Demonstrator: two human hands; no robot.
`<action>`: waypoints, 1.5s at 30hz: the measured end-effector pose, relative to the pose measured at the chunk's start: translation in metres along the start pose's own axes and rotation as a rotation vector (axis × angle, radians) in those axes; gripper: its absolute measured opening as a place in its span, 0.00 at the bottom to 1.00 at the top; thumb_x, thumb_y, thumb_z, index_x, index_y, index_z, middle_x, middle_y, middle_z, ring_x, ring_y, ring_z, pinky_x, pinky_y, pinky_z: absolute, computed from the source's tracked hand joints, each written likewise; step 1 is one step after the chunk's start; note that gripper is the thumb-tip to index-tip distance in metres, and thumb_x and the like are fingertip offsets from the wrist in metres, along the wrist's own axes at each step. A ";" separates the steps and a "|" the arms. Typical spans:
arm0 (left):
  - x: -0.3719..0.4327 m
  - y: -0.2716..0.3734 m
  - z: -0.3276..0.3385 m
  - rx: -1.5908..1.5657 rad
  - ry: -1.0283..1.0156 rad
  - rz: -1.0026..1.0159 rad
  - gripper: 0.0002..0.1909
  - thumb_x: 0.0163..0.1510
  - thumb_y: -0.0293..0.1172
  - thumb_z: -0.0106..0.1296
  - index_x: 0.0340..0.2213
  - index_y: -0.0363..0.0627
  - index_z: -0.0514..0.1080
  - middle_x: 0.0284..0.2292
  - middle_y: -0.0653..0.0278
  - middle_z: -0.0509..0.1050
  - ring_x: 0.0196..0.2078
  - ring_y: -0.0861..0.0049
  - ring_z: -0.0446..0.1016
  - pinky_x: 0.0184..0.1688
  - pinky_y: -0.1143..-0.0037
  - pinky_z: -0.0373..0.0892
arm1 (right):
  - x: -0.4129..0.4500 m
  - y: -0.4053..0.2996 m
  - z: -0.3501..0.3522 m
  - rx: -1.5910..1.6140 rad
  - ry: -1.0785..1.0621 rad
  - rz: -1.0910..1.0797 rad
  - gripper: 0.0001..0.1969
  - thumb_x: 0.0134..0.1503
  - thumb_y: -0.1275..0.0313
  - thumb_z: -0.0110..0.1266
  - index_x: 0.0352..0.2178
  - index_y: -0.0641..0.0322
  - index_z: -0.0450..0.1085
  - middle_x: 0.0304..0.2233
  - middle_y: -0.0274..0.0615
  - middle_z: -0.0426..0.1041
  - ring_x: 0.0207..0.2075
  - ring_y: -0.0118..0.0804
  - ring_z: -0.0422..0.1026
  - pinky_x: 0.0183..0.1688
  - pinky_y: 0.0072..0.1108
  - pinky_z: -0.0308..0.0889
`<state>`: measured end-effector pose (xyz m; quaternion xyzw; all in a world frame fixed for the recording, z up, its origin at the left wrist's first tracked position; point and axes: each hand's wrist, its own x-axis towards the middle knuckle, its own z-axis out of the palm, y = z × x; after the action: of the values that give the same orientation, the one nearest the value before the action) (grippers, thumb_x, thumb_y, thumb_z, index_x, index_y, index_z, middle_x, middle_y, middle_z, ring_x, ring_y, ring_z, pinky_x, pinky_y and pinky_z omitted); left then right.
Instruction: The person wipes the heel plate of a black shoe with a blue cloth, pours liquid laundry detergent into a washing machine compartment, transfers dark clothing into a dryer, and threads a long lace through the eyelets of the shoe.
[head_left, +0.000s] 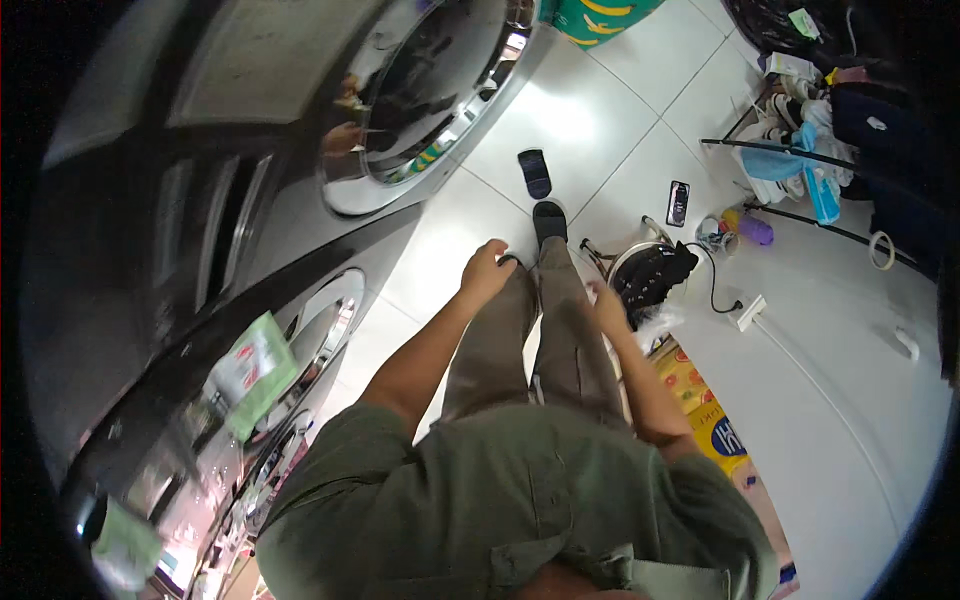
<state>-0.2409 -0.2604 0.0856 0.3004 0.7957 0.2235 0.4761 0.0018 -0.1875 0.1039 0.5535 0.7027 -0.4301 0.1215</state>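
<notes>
My left hand is at the thigh of my brown trousers, its fingers bent and apart, with nothing seen in it. On the other side of my legs, my right hand hangs beside the thigh, blurred, so its grip cannot be told. A dark slipper is on one foot. Just ahead of it, another dark slipper lies loose on the white tiled floor. To the right of these lies a smartphone.
Dark front-loading washing machines line the left side. Right of my legs stand a round stool with black cloth and a yellow printed carton. A rack with clothes, a plug with a cord and a power socket are at the right.
</notes>
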 end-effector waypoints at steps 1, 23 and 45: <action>0.030 -0.032 0.028 0.073 -0.020 -0.025 0.22 0.40 0.39 0.52 0.38 0.40 0.65 0.35 0.53 0.70 0.35 0.65 0.70 0.37 0.71 0.66 | -0.002 0.002 0.016 -0.148 -0.105 0.149 0.24 0.46 0.61 0.52 0.41 0.66 0.61 0.39 0.55 0.65 0.43 0.53 0.64 0.43 0.33 0.60; 0.278 -0.071 0.182 -0.823 0.219 -0.233 0.06 0.51 0.25 0.43 0.33 0.45 0.66 0.23 0.65 0.68 0.21 0.82 0.66 0.17 0.82 0.61 | 0.031 0.069 0.038 -0.099 0.201 0.140 0.24 0.44 0.66 0.54 0.40 0.70 0.59 0.46 0.60 0.56 0.48 0.58 0.56 0.50 0.38 0.53; -0.176 0.257 -0.190 -0.518 0.217 0.441 0.13 0.47 0.19 0.45 0.37 0.35 0.68 0.34 0.65 0.71 0.34 0.83 0.67 0.40 0.84 0.61 | -0.081 -0.246 -0.246 0.730 -0.629 -0.664 0.13 0.44 0.74 0.55 0.33 0.69 0.67 0.27 0.34 0.70 0.28 0.21 0.67 0.35 0.14 0.63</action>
<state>-0.2781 -0.2100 0.4449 0.3086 0.6745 0.5460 0.3895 -0.1112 -0.0645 0.4196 0.1554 0.5750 -0.8031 -0.0153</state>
